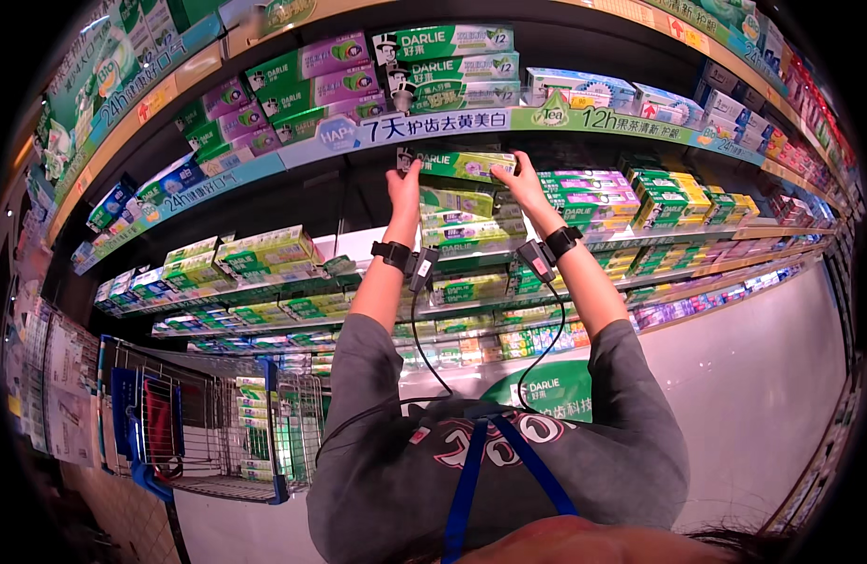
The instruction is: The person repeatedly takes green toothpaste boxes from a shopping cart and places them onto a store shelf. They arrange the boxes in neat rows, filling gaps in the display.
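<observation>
Both of my hands hold one green and yellow Darlie toothpaste box (451, 165) level between them, just under the lip of an upper shelf. My left hand (404, 185) grips its left end, and my right hand (524, 182) has the right end, thumb on the front. Beneath the held box, a stack of similar toothpaste boxes (469, 229) stands on the shelf below. To the right of my right hand are purple and green toothpaste boxes (589, 194). Each of my wrists wears a black strap with a cabled device.
The upper shelf's printed edge strip (433, 128) runs just above my hands. More boxes fill the lower shelves, with yellow-green cartons (268, 254) at left. A wire shopping cart (201, 423) holding stacked boxes stands at lower left. Pale floor (744, 366) lies at right.
</observation>
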A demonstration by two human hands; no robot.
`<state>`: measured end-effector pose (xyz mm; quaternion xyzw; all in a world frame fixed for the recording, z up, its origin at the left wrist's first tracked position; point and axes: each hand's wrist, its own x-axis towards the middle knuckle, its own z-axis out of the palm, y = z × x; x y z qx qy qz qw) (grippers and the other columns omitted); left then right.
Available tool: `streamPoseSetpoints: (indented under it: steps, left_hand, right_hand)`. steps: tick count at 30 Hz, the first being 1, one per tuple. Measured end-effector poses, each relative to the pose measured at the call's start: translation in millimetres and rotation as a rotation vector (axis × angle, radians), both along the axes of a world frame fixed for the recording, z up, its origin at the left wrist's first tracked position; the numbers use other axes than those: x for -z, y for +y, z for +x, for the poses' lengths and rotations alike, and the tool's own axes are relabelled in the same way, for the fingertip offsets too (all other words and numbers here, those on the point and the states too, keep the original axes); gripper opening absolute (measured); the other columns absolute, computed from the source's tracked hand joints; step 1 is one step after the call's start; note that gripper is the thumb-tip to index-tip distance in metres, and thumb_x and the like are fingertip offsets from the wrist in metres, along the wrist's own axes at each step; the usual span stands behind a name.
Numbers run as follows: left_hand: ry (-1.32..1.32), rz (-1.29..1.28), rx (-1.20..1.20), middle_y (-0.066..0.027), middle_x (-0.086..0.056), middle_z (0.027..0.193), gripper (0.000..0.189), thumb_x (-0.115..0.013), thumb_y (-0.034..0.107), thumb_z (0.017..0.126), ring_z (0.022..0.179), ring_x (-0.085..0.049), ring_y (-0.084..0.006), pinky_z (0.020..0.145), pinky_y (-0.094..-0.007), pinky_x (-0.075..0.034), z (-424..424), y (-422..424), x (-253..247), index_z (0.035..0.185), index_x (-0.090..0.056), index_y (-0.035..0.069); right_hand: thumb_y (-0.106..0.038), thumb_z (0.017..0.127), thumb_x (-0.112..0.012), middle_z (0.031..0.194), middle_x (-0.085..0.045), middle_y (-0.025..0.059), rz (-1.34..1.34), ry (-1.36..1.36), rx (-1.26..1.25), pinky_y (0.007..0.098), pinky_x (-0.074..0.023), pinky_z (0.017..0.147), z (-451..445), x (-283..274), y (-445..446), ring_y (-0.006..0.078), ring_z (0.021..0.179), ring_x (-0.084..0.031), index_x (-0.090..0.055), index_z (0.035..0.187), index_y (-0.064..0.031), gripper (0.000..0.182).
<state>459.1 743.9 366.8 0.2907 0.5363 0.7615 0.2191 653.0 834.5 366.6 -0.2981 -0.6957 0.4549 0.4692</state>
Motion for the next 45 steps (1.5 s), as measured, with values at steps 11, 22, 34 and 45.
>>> streamPoseSetpoints:
  steps: [11, 22, 34, 45]
  left_hand:
    - [0.706, -0.23, -0.052, -0.0191, -0.046, 0.106, 0.046, -0.022, 0.041, 0.084, 0.092, -0.045, -0.0363, 0.081, -0.0357, -0.037, -96, 97, 29, 0.11, -0.042, 0.008]
    - [-0.081, -0.715, 0.364, -0.0129, -0.052, 0.093, 0.055, -0.028, 0.055, 0.078, 0.086, -0.049, -0.0245, 0.075, -0.0361, -0.04, -83, 63, 27, 0.098, -0.048, 0.008]
    - [-0.034, -0.511, 0.355, -0.0051, -0.052, 0.083, 0.035, -0.036, 0.036, 0.081, 0.075, -0.051, -0.0163, 0.063, -0.0302, -0.044, -65, 6, 18, 0.09, -0.051, 0.005]
    - [0.005, -0.746, 0.346, -0.0026, -0.048, 0.05, 0.045, -0.037, 0.041, 0.081, 0.037, -0.043, -0.0093, 0.035, -0.0216, -0.035, -50, -13, -6, 0.066, -0.052, 0.001]
  right_hand:
    - [-0.017, 0.06, -0.068, 0.097, -0.054, 0.0163, 0.167, -0.362, 0.325, 0.031, -0.0402, 0.075, -49, 20, 95, 0.0254, 0.089, -0.052, -0.046, 0.104, -0.0003, 0.052]
    - [-0.028, 0.067, -0.058, 0.102, -0.05, 0.0198, 0.254, -0.18, 0.087, 0.0321, -0.0381, 0.082, -55, 40, 108, 0.0287, 0.098, -0.048, -0.035, 0.115, 0.0, 0.06]
    - [-0.037, 0.073, -0.054, 0.11, -0.043, 0.0227, -0.238, -0.438, 0.007, 0.032, -0.0342, 0.084, -10, 18, -4, 0.0278, 0.101, -0.044, -0.026, 0.118, 0.0068, 0.069]
    - [-0.056, 0.075, -0.04, 0.056, -0.046, -0.0008, -0.427, -0.299, 0.003, 0.0196, -0.0313, 0.042, 8, -14, 2, 0.0074, 0.048, -0.042, -0.052, 0.077, -0.0053, 0.052]
